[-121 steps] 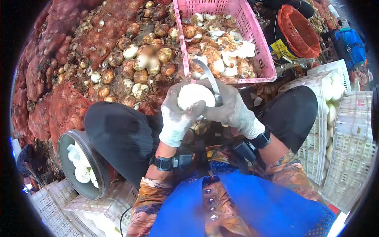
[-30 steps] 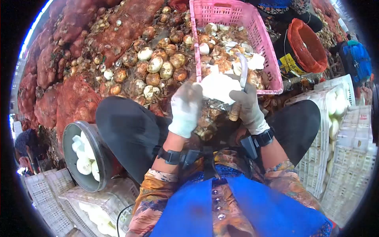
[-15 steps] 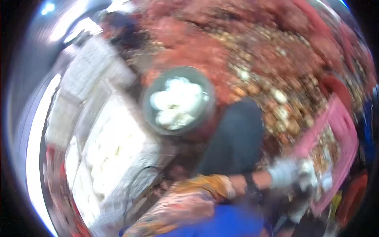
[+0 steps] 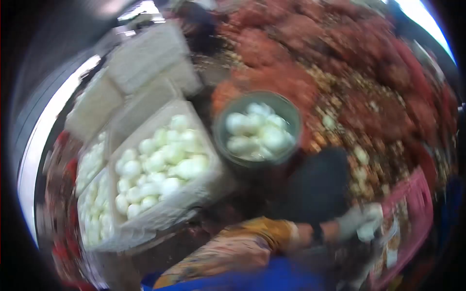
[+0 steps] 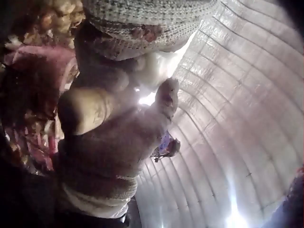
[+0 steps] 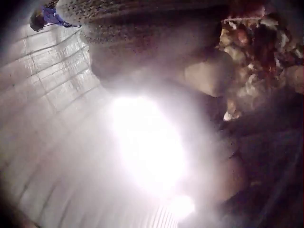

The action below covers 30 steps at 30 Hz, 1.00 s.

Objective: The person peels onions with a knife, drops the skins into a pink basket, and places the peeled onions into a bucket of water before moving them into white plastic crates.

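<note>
At the right of the head view, my gloved left hand (image 4: 352,222) holds a peeled white onion (image 4: 367,232) beside the pink crate. That onion (image 5: 156,69) shows under the knitted glove in the left wrist view. Just below it my gloved right hand (image 5: 114,147) grips a knife by its wooden handle (image 5: 85,111). In the right wrist view the handle (image 6: 209,76) sticks out of the right glove, and glare covers much of the picture. Motion blurs the right hand in the head view, and the knife's blade is hard to make out.
A grey bucket (image 4: 221,138) of peeled onions stands left of my knee (image 4: 315,182). White crates (image 4: 211,182) full of peeled onions are further left. Red mesh sacks (image 4: 272,72) and loose unpeeled onions lie behind. The pink crate (image 4: 420,213) holds skins.
My head has turned left, so the bucket and white crates now fill the middle and left. Earlier, the onion was turned between both hands; then the knife stood out over the pink crate.
</note>
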Available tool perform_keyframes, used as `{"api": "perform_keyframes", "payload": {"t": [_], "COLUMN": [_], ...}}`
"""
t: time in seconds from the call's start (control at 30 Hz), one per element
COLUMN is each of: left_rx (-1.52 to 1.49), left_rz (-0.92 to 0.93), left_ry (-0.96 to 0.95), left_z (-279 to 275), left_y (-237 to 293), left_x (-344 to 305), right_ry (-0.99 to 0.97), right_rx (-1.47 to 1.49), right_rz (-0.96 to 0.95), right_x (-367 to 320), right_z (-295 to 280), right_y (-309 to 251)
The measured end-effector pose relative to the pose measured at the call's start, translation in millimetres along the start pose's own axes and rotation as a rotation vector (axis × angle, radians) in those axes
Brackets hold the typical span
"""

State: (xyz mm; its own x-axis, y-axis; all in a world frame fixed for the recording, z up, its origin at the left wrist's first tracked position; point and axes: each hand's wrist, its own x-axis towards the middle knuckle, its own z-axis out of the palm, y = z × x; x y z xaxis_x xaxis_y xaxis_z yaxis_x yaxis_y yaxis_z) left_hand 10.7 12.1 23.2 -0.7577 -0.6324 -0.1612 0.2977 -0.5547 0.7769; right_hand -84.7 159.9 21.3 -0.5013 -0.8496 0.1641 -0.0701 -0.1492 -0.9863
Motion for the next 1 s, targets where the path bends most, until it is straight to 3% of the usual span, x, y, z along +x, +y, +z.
{"api": "perform_keyframes", "payload": {"t": [0.13,0.17,0.33,0.47,0.57,0.6,0.63,0.7,0.87,0.9,0.97,1.0], "left_rx": [0.113,-0.153,-0.080,-0.205,-0.084,0.509,0.621,0.658,0.325,0.739,0.685,0.440], "left_rz": [-0.095,-0.260,-0.385,-0.466,-0.635,-0.589,-0.409,-0.270,-0.647,-0.499,-0.355,-0.560], "left_ry": [-0.133,-0.448,-0.473,-0.434,-0.433,-0.577,-0.696,-0.773,-0.561,-0.632,-0.746,-0.661], "left_z": [-10,-3,12,-11,-12,5,-15,-31,-10,-7,7,3], "left_y": [-3,35,42,4,6,20,0,-15,-1,1,23,11], "left_x": [27,14,-7,4,5,9,11,11,6,4,-3,0], "right_ry": [0.149,0.153,0.021,-0.083,-0.071,-0.060,-0.051,-0.089,-0.224,-0.248,-0.124,-0.057], "right_rx": [-0.384,-0.445,-0.797,-0.977,-1.062,-1.056,-1.050,-1.072,-1.083,-1.079,-1.098,-1.110], "right_rz": [0.050,0.029,-0.370,-0.357,-0.376,-0.395,-0.414,-0.390,-0.285,-0.268,-0.289,-0.300], "right_x": [10,12,5,6,5,6,6,6,6,7,7,5], "right_z": [-19,-22,-41,-50,-52,-52,-51,-50,-48,-48,-48,-48], "right_y": [-51,-55,-56,-49,-45,-42,-40,-40,-50,-49,-33,-21]}}
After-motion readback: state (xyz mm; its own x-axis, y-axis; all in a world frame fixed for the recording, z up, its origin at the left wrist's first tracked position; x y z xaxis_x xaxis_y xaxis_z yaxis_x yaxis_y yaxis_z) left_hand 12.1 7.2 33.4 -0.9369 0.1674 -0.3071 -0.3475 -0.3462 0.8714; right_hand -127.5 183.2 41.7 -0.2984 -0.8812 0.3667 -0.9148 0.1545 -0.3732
